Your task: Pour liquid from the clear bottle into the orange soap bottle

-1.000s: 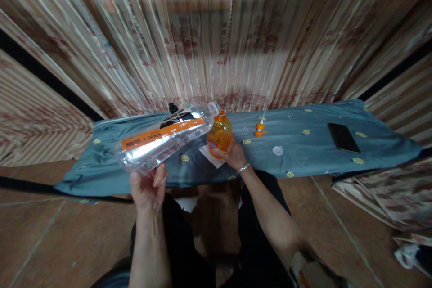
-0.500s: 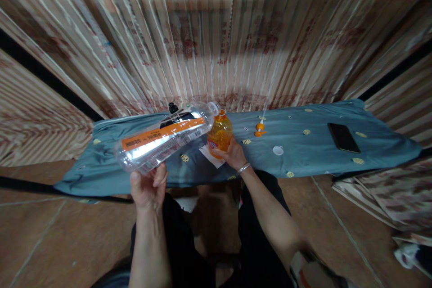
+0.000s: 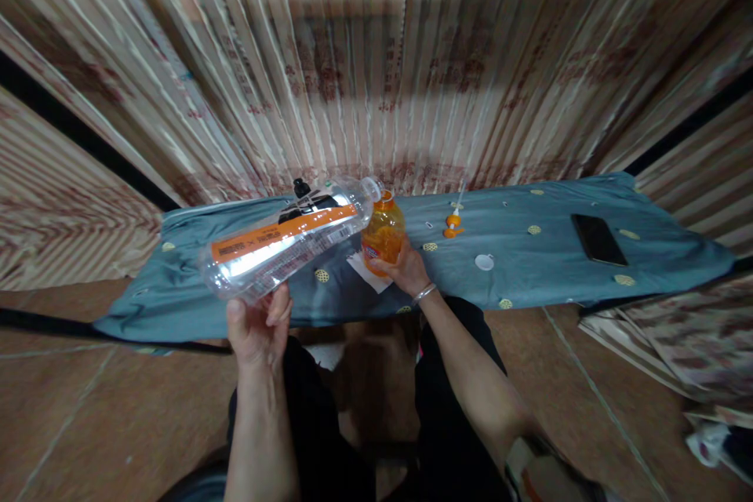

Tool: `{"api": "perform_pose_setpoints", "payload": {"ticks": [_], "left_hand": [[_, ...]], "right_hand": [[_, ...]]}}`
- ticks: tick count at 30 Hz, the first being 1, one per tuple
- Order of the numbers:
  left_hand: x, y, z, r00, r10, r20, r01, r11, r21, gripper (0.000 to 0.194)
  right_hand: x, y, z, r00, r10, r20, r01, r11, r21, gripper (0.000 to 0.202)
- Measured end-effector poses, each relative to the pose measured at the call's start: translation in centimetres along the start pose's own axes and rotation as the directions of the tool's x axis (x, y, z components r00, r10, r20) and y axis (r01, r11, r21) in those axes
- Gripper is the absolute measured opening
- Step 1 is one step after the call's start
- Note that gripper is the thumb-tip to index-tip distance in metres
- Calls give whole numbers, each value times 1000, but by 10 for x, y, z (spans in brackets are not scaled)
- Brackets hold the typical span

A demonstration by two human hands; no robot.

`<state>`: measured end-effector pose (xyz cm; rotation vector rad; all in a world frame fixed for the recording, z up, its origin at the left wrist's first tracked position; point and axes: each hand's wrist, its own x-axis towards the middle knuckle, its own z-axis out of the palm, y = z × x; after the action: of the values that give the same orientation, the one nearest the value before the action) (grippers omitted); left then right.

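My left hand point(image 3: 262, 325) holds up a large clear plastic bottle point(image 3: 288, 239) with an orange and silver label, fingers under its lower end. The bottle is tilted, its uncapped mouth leaning at the open neck of an orange see-through bottle point(image 3: 383, 231). Whether liquid runs between the two I cannot make out. Around the lower side of the orange bottle my right hand point(image 3: 405, 271) is closed, steadying it on a white paper point(image 3: 369, 274). An orange pump top point(image 3: 452, 223) with a clear tube lies to the right of it.
A blue-green cloth with yellow spots covers the narrow table point(image 3: 518, 274). A white round cap point(image 3: 485, 262) and a black phone point(image 3: 598, 240) lie to the right. Behind the clear bottle is a small black object point(image 3: 301, 187). Striped curtains point(image 3: 376, 55) hang close behind.
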<state>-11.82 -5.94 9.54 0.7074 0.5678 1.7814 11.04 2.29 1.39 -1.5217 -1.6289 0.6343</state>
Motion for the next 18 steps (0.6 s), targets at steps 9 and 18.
{"api": "perform_pose_setpoints", "payload": {"ticks": [9,18], "left_hand": [[-1,1,4,999,29,46,-33,996,83,62],[0,1,1,1000,-2,5,2,1000,27,68]], "right_hand": [[0,-3,-1,1000,21,3,-21,1000,2,70],[0,0,0,1000,6,3,-6,1000,-3,69]]}}
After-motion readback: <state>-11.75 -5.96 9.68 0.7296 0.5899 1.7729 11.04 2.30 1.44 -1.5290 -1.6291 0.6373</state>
